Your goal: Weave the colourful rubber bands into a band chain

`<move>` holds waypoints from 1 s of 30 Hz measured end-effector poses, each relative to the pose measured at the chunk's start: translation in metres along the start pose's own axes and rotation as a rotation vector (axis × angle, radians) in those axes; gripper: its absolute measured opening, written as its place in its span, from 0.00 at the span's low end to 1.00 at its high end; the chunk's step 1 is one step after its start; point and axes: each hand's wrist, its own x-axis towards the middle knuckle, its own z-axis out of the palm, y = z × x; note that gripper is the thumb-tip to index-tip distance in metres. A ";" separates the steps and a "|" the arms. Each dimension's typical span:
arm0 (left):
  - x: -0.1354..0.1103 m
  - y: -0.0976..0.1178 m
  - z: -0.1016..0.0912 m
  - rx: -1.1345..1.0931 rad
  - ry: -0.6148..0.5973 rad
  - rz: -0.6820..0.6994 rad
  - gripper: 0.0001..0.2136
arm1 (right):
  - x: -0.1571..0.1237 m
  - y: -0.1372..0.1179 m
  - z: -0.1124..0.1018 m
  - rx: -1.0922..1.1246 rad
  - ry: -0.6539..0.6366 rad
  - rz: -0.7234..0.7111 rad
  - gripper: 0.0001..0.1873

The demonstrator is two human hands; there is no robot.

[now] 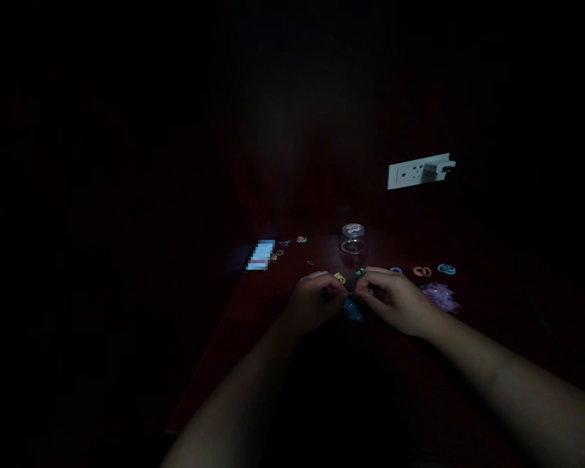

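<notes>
My left hand (316, 298) and my right hand (392, 296) meet over the table, each in a pinch with thumb against forefinger. Between the fingertips shows a thin small blue piece (351, 294), held by both; it is too dark and small to tell its kind. Just under the fingers lies a shiny blue heap (353, 311). Yellow pieces (340, 278) and a green piece (359, 272) lie right behind my hands. Beside my right wrist is a heap of purple translucent strips (439, 297).
A clear lidded jar (353, 240) stands behind my hands on the dark red table (234, 351). Orange rings (422, 272) and blue rings (446, 268) lie at right. A lit, blurred screen (261, 255) is near the left edge. A wall socket (419, 171) holds a plug.
</notes>
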 end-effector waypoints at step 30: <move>0.000 0.001 0.001 0.011 0.003 0.020 0.03 | -0.001 0.004 0.002 0.008 -0.028 -0.011 0.06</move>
